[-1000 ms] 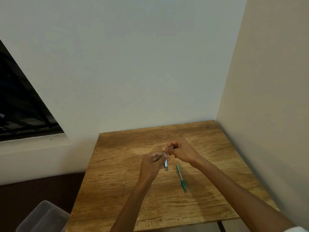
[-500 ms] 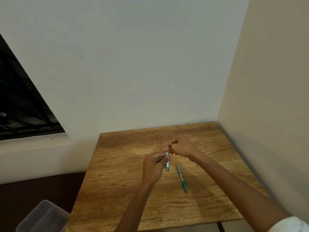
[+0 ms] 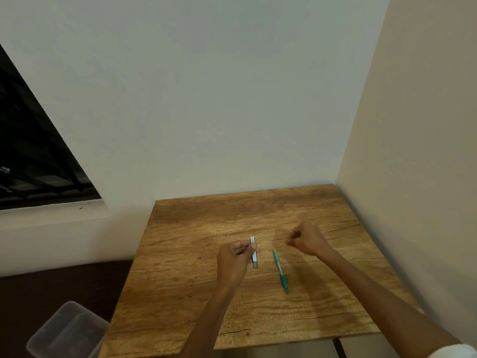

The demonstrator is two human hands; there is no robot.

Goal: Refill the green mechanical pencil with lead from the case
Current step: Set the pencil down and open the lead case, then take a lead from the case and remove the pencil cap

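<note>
In the head view, the right hand [image 3: 305, 240] has pulled away rightward from the slim grey rectangular lead case [image 3: 254, 251], its fingers pinched together; whether they grip a lead, I cannot tell. The left hand [image 3: 236, 257] keeps its fingers clamped on the case above the wooden table [image 3: 180, 280], beside the green mechanical pencil [image 3: 280, 270] lying flat between both hands.

lead case [image 3: 254, 254]: middle covered by the left hand [image 3: 236, 255] fingers
right hand [image 3: 304, 240]: closed; whether a lead is pinched cannot be told
plastic bin [image 3: 65, 332]: cut off at the lower left edge, contents blurred
window [image 3: 33, 156]: cropped at the left edge
</note>
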